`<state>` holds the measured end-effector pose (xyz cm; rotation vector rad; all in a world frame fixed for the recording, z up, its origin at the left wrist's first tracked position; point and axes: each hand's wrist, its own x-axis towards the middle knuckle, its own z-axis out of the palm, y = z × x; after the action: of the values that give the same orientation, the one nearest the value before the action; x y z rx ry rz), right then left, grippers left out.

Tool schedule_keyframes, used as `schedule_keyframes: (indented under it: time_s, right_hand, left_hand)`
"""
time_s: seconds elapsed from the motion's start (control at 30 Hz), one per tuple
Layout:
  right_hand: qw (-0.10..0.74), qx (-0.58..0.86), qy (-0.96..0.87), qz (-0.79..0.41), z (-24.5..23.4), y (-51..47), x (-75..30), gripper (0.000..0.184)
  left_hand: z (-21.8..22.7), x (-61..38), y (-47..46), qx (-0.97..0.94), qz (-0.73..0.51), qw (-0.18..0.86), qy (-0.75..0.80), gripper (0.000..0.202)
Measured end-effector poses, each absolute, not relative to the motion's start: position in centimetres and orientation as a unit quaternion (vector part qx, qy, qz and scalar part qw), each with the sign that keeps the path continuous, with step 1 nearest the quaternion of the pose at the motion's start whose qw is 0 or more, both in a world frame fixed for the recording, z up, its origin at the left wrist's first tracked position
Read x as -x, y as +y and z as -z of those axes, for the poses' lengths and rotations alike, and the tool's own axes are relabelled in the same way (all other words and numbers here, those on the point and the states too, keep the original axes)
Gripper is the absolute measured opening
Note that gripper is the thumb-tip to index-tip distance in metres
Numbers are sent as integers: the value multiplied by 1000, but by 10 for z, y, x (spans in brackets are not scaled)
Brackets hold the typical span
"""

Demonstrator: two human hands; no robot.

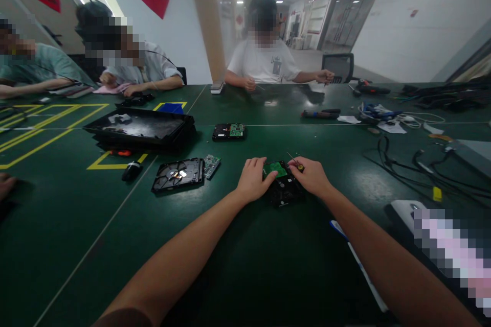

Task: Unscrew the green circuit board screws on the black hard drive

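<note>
A black hard drive (pixel 286 195) with a green circuit board (pixel 275 168) on its upper face lies flat on the table in front of me. My left hand (pixel 253 180) grips the drive's left side, thumb over the board's edge. At the drive's right side, my right hand (pixel 311 178) is closed around a small screwdriver (pixel 300 167) with a yellow and dark end. Its thin shaft points up and left; I cannot tell whether the tool touches the drive. A few tiny bits, perhaps screws, lie just beyond that hand.
Left of my hands are an opened black casing (pixel 178 174), a loose circuit board (pixel 211 166) and a mouse (pixel 132 170). Farther back sit another hard drive (pixel 229 132) and stacked black panels (pixel 140 125). Cables (pixel 414 163) and a pen (pixel 360 260) lie right. Several people sit opposite.
</note>
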<state>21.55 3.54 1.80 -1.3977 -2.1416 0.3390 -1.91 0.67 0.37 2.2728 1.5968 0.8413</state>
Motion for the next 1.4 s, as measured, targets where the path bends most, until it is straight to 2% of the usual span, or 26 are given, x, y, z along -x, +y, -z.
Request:
schedule_keyframes:
  time_s: [0.2, 0.3, 0.57, 0.63, 0.93, 1.1, 1.2, 1.4]
  right_hand:
    - [299, 538, -775, -142, -17, 32, -212, 17]
    - [305, 555, -756, -165, -22, 37, -214, 16]
    - [418, 540, -709, -175, -87, 60, -215, 26]
    - [410, 535, -721, -159, -90, 55, -210, 22]
    - [302, 535, -769, -176, -55, 53, -212, 13]
    - [307, 548, -773, -87, -46, 79, -196, 10]
    - [359, 586, -726, -21, -31, 77, -187, 16]
    - [383, 541, -749, -5, -21, 60, -201, 19]
  left_hand:
    - [-3, 18, 11, -778, -276, 126, 549, 64]
    - [-5, 16, 11, -784, -263, 125, 549, 61]
    - [-9, 17, 13, -797, -253, 137, 531, 48]
    - [-8, 17, 13, -799, -261, 138, 525, 46]
    - [-7, 16, 13, -801, -261, 133, 523, 44]
    - [-7, 16, 13, -801, -256, 137, 523, 47]
    - [-7, 16, 13, -796, -253, 132, 533, 48]
    - [-3, 15, 13, -798, -260, 117, 532, 50]
